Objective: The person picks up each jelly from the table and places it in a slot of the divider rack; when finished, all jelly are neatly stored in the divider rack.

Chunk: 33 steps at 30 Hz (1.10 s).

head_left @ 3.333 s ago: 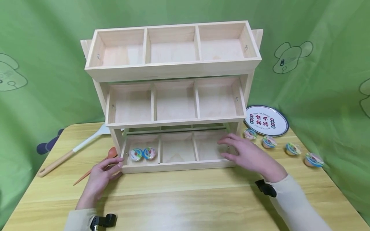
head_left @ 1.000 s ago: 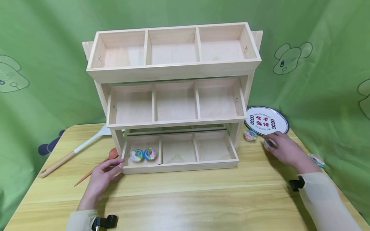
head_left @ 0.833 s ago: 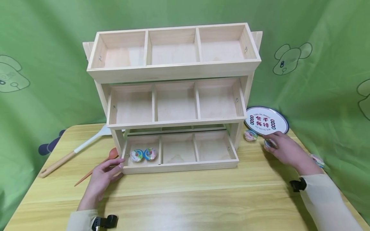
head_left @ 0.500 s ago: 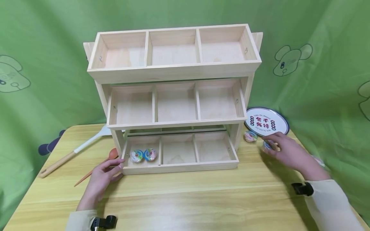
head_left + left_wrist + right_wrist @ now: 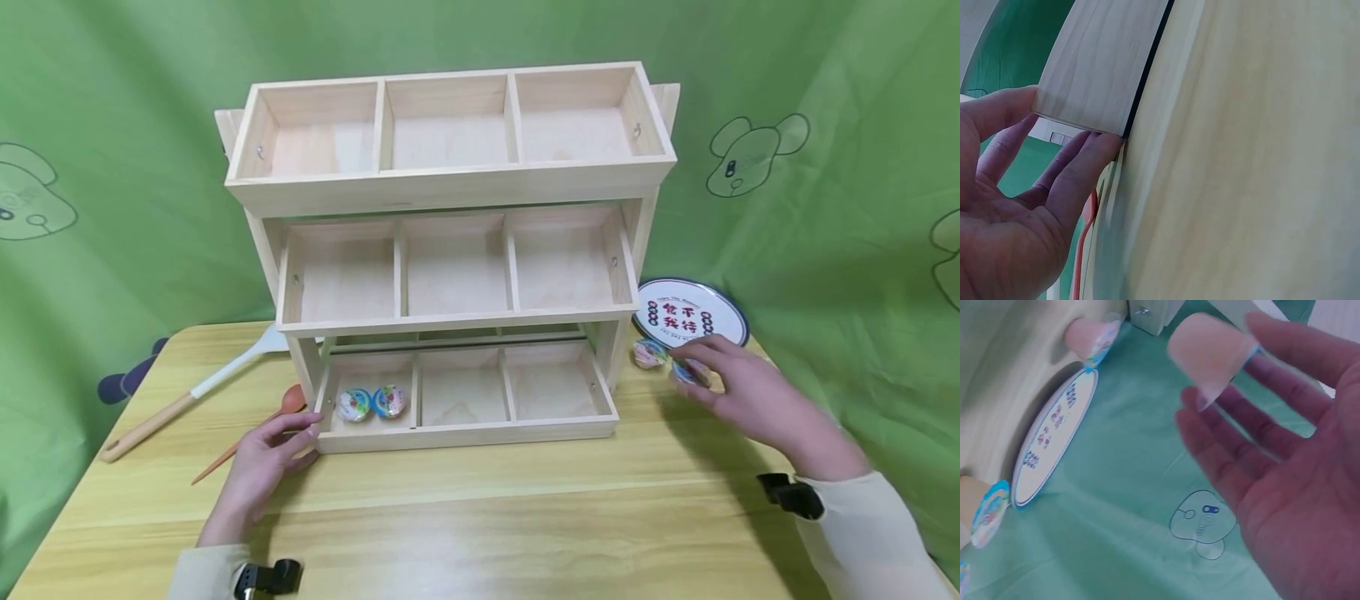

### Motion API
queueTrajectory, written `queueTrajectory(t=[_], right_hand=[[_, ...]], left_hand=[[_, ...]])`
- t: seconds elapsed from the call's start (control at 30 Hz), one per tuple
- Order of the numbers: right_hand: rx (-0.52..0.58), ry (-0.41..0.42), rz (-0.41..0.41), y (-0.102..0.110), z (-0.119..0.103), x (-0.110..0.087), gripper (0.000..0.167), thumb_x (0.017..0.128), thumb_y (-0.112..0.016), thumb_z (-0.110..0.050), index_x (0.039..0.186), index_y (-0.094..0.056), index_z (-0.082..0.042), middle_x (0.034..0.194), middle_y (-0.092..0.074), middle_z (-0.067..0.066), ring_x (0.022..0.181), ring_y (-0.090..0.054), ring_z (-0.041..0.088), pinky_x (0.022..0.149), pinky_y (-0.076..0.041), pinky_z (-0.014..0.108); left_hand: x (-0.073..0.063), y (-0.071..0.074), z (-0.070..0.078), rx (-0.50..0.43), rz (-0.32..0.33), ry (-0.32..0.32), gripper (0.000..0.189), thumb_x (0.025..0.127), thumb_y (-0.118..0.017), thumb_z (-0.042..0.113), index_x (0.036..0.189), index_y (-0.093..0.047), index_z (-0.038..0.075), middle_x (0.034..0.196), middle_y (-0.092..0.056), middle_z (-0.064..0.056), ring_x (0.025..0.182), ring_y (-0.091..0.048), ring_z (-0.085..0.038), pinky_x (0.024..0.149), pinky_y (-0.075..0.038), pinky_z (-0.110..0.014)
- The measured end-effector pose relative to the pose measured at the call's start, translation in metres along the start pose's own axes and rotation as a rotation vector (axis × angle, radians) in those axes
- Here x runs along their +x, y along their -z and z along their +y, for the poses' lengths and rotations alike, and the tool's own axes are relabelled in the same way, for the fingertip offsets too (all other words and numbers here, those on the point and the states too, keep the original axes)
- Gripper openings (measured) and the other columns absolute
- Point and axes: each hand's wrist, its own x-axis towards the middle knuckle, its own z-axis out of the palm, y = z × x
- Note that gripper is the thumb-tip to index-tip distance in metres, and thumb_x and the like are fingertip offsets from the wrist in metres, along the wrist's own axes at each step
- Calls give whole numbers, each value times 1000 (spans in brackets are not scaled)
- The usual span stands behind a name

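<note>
Wooden rack (image 5: 305,367), three-tiered, standing on a wood-grain table (image 5: 465,525).
Top tray (image 5: 450,192): three compartments, two dividers.
Middle tray (image 5: 457,320): same pattern.
Bottom tray (image 5: 472,435): same pattern; the left compartment contains two jelly cups (image 5: 353,405), side by side, printed lids up, rims touching or nearly so.
Left hand (image 5: 262,467): holds the bottom tray's front left corner between thumb and fingertips, a narrow grip.
Right hand (image 5: 757,408): holds one jelly cup (image 5: 1210,353) between thumb and fingertips at its lid end, near the plate, right of the rack; pinkish body, lid turned toward the fingers in the right wrist view.
Loose cup (image 5: 649,353): pink body, just beside the rack's right leg and the plate.
Further cups (image 5: 990,514): two, on the table, one cut off by the right wrist view's edge.
Plate (image 5: 693,297): oval, white, dark rim, red characters.
Spatula (image 5: 157,425): white, wooden handle, left of the rack.
Spoon (image 5: 292,398): orange-red, between spatula and left hand.
</note>
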Motion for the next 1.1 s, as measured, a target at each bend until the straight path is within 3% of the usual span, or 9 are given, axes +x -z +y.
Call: queueTrajectory(t=[0.3,0.57,0.83,1.1], right_hand=[[25,42,-25,5,-18,2,37,91,-71,-16,125,-63,-5,126,-54,18,111,-54,45,92,-45,67],[61,139,-19,1,-30,9,41,88,-73,-8,128,-63,-6,127,-56,10,118,-52,36,96,-44,59],[42,188,-34,-7,-39,16,38,87,-74,-7,124,-65,-2,123,-58,14,112,-56,37,94,-48,58],[54,257,-27,-18,-49,24,35,86,-76,-8,119,-68,-7,118,-60,6,106,-59,27,89,-53,49]], left_hand=[[0,0,0,-15,-14,0,36,95,-65,6,127,-57,-11,135,-44,-20,100,-59,-11,91,-56,-36],[-1,2,2,0,-21,3,37,95,-65,6,128,-57,-11,135,-43,-22,99,-60,-11,91,-56,-35],[0,1,1,-7,-16,11,37,95,-66,6,127,-58,-10,133,-45,-22,99,-61,-12,90,-56,-35],[0,0,2,-19,-7,-1,37,95,-65,6,127,-57,-12,133,-45,-22,98,-61,-12,90,-56,-36]])
